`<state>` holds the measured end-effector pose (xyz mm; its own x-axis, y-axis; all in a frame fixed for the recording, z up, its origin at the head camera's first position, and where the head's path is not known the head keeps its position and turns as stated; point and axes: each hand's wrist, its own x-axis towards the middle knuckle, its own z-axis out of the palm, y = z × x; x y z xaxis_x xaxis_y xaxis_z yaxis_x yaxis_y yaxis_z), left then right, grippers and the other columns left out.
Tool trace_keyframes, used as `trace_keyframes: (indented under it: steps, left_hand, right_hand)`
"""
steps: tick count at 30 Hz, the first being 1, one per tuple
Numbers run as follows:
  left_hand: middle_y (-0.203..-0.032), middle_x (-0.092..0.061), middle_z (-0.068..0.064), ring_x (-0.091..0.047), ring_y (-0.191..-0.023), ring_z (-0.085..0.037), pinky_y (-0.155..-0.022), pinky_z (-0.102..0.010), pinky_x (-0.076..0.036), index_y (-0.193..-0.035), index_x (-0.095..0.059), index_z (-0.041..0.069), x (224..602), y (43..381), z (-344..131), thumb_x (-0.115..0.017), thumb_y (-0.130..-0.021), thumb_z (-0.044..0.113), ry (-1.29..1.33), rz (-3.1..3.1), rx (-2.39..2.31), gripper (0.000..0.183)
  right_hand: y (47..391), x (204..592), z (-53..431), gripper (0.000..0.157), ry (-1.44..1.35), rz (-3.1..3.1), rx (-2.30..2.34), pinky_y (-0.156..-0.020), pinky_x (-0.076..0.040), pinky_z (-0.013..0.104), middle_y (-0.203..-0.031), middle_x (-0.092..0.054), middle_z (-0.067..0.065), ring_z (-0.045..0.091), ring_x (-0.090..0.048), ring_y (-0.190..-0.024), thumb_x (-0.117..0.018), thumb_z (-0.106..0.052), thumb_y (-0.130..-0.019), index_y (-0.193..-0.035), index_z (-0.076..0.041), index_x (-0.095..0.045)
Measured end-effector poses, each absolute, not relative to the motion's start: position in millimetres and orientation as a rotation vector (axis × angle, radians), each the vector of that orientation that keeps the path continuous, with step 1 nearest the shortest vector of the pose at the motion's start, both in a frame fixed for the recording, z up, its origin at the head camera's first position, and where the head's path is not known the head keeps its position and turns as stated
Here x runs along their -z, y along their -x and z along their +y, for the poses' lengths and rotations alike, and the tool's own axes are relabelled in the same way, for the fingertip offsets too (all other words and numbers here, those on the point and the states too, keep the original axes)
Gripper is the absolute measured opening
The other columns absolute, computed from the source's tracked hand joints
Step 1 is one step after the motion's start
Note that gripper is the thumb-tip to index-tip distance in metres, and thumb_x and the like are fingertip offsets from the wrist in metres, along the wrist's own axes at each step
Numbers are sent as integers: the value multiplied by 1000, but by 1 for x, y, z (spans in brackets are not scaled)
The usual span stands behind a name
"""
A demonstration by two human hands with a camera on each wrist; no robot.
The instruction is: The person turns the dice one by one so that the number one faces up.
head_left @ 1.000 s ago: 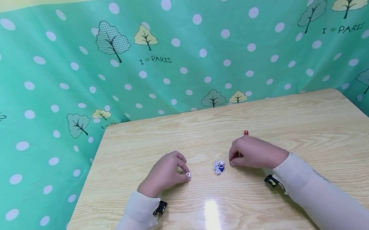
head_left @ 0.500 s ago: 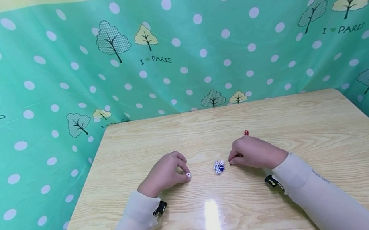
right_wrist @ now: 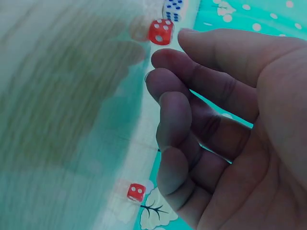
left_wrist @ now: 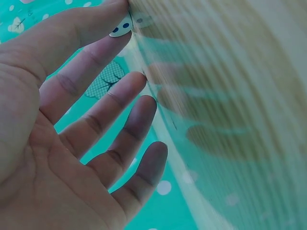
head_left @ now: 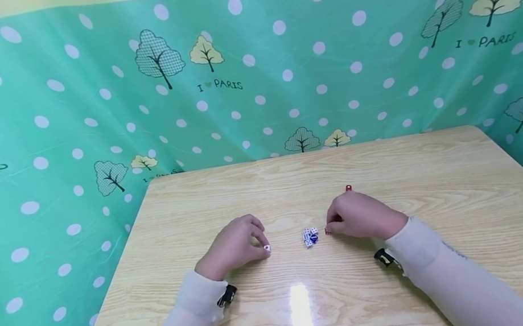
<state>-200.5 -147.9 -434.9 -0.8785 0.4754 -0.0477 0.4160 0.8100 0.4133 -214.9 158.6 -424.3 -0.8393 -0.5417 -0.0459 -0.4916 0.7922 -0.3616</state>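
Observation:
In the left wrist view, a white die [left_wrist: 121,28] with dark dots is pinched between the thumb and index finger of my left hand [head_left: 239,244]. Its other fingers are spread, and the die is at the table surface. Opposite, my right hand [head_left: 361,217] is beside a red die [right_wrist: 161,32] with white dots. A small gap shows between that die and the thumb and index fingertips in the right wrist view. Between the hands sits a tight cluster of several white dice [head_left: 308,243] and one blue die [head_left: 314,238].
Behind the right hand lies another red die [head_left: 349,187]. The wooden table [head_left: 225,192] is bordered by a green dotted curtain [head_left: 221,48] at the back and sides. A bright light reflection falls on the table near the front.
The right hand's thumb and fingers have eased slightly off the red die, which shows more clearly now. The left hand and the dice cluster have stayed put.

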Motion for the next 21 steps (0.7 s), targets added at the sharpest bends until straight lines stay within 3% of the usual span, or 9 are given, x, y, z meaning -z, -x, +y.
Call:
trace_keyframes:
  steps: [9,21]
  left_hand:
    - [-110,-60,9,-56,-102,-15,-92,-36,-45,-70,-72,31,435,199,-147,-82,-72,31,-692,2866,-569,10]
    - [-111,-60,9,-56,-104,-16,-93,-37,-45,-71,-72,31,433,199,-146,-81,-73,31,-682,2864,-556,9]
  right_hand:
    - [213,426,155,13,784,2866,465,-57,-40,27,-60,-56,-17,6,-47,-55,-74,-33,-82,-71,-27,-71]
    - [211,427,150,12,734,2903,444,-60,-44,26,-63,-57,-19,5,-51,-58,-76,-34,-79,-70,-31,-69]
